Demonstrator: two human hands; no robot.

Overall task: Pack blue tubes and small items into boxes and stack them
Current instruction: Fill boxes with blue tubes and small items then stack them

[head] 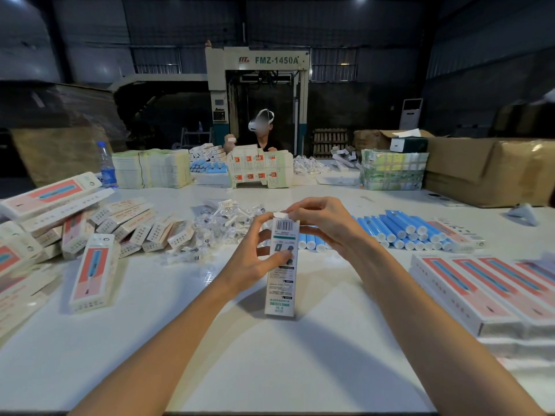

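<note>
A tall white printed box (pixel 281 283) stands upright on the white table (pixel 270 355) at the centre, its barcode side towards me. My left hand (pixel 255 259) grips its upper half from the left. My right hand (pixel 324 223) pinches the white flap at the box's top end. Behind the hands lies a row of blue tubes (pixel 399 229) with white caps. A heap of small clear-bagged items (pixel 222 226) lies just left of the box.
Closed boxes are piled loosely at the left (pixel 90 235) and stacked neatly at the right (pixel 486 283). A water bottle (pixel 107 166), stacks of flat cartons (pixel 150 168) and cardboard boxes (pixel 486 169) line the far edge. A person (pixel 261 133) sits opposite.
</note>
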